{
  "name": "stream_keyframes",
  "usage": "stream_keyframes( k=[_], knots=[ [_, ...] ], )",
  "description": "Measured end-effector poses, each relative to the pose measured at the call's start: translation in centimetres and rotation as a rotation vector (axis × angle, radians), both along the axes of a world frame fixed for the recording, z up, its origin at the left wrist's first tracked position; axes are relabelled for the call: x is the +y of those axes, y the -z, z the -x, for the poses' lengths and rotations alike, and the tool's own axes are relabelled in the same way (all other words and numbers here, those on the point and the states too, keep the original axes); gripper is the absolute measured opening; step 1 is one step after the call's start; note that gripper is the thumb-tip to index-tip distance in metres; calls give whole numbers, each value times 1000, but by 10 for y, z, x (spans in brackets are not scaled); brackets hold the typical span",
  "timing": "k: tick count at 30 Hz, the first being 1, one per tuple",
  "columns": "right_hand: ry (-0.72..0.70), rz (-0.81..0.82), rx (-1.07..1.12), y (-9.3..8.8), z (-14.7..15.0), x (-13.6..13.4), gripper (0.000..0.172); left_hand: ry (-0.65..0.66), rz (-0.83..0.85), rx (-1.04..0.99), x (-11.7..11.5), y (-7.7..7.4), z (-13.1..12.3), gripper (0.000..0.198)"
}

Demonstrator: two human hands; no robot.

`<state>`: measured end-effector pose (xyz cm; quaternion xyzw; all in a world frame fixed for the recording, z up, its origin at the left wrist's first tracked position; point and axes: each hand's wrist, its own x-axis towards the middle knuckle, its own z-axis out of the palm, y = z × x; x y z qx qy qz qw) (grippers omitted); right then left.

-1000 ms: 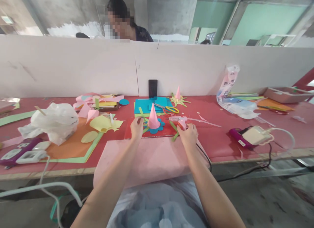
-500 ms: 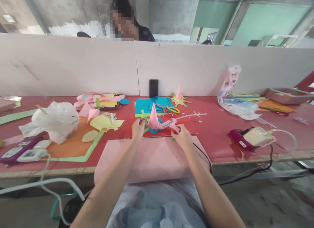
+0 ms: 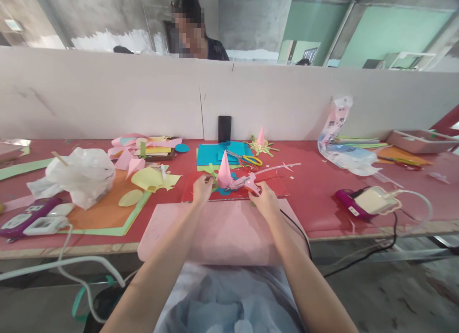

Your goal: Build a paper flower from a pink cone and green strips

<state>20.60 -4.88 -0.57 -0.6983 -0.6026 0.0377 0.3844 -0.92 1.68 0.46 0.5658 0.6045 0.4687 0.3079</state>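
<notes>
Head view, right hand: The right hand [image 3: 266, 202] is closed round the grip of the pink hot-glue gun [image 3: 246, 182]. The nozzle is pointed left at the foot of the pink paper cone [image 3: 224, 169].
Head view, left hand: The left hand [image 3: 202, 189] is held just left of the cone's foot with its fingertips drawn together, apparently pinching a thin green paper strip [image 3: 213, 179].
Cone's place: The cone stands upright on a blue flower-shaped paper cutout [image 3: 225, 191]. This lies on a red paper sheet [image 3: 276, 185] on the red surface [image 3: 322, 213], just behind a pale pink sheet [image 3: 215, 228] that hangs over the near edge.
Doing it well: A small bead of glue, laid right at the seam between cone and cutout, is judged best. The nozzle should be kept off the thin paper, and the left fingertips well clear of hot glue. The cone is light and would be tipped by a nudge from the gun.
Cord: The black cord [image 3: 296, 226] runs from the gun off the near edge, so some slack is advisable.
Hard to make out: The nozzle tip and any glue are too small to be told. Whether the strip is truly gripped cannot be settled. Most of the cutout is covered by the cone and the gun. The trigger finger is hidden behind the right hand.
</notes>
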Motion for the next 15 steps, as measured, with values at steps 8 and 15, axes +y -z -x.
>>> stream_keyframes(
  k=[8,15],
  knots=[
    [10,-25,-15,-2,1,-2,30,11,-40,189,0,2,1,18],
    [-30,-67,-54,3,-1,2,31,23,-40,216,1,3,1,18]
  ],
)
